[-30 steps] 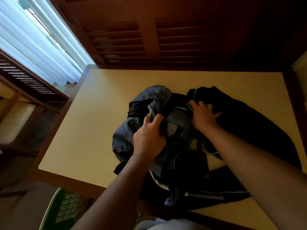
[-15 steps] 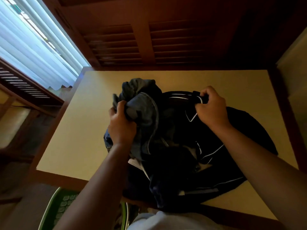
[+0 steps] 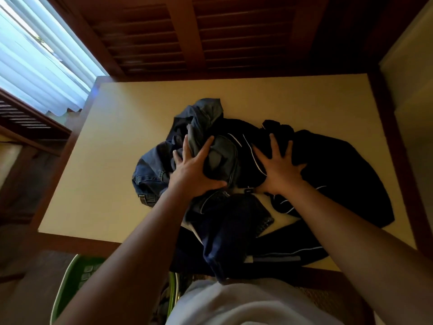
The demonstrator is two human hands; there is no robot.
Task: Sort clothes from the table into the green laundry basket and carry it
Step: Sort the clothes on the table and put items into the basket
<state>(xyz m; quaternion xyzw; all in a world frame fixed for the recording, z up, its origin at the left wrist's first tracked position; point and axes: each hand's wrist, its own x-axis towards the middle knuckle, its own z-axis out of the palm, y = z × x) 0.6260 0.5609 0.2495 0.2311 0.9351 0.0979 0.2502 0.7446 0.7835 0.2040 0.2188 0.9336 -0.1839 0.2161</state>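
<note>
Down at the left, on the floor by the near corner of the table, stands the green laundry basket point(image 3: 80, 275). Only its rim and a bit of latticed wall show, and I cannot tell what is in it. Above it the pale tabletop point(image 3: 112, 141) carries the whole pile of clothes, heaped from the middle towards the near edge.

Leftmost in the heap is a bundle of blue denim point(image 3: 152, 170), bunched up and touching the darker things beside it. The left hand point(image 3: 194, 170) lies on top of it where it meets the dark pile, fingers point(image 3: 185, 146) spread wide and straight, pressing rather than gripping. Below the hands, a navy piece point(image 3: 225, 245) droops over the near edge of the tabletop. To the right, the right hand point(image 3: 278, 170) lies flat on a black garment with white piping point(image 3: 339, 174), its fingers point(image 3: 273, 144) also fanned out and holding nothing.

I would say the sorting has barely begun: nothing is lifted, and both hands seem to be gathering or steadying the heap. The next move calls for closing the fingers on one piece, likely the denim, working it free of the tangle, and swinging it down and left into the basket.

By count: one basket, one tabletop, two hands, and probably three garments, though the dark folds run together and there may be more.
</note>
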